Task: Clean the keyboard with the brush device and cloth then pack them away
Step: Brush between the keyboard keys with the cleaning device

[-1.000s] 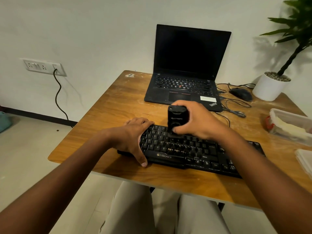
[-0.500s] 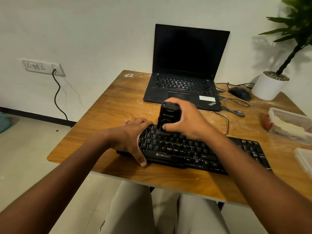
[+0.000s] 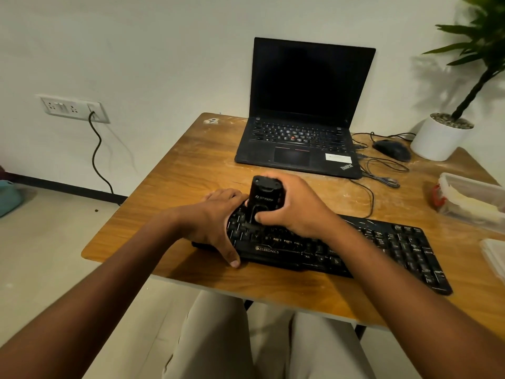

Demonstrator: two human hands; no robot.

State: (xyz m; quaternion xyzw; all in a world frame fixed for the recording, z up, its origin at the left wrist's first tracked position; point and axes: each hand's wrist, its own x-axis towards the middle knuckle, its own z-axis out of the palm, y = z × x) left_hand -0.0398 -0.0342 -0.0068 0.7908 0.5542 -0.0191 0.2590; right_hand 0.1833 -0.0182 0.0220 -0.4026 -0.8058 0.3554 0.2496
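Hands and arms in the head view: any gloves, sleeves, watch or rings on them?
None that show. The left hand and right hand are bare, with no gloves, and no rings are visible. Both forearms are uncovered up to the frame edge, with no sleeves, watch or bands. Light beige trousers cover the lap.

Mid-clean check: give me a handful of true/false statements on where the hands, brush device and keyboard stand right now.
1. The right hand grips the brush device upright on the keyboard. True.
2. The left hand is lifted off the desk. False: it rests on the keyboard's left end, thumb at the front edge.
3. The brush device is over the number pad. False: it is at the left half of the keys.
4. The laptop is open, screen dark. True.
5. The mouse lies left of the laptop. False: right of it.
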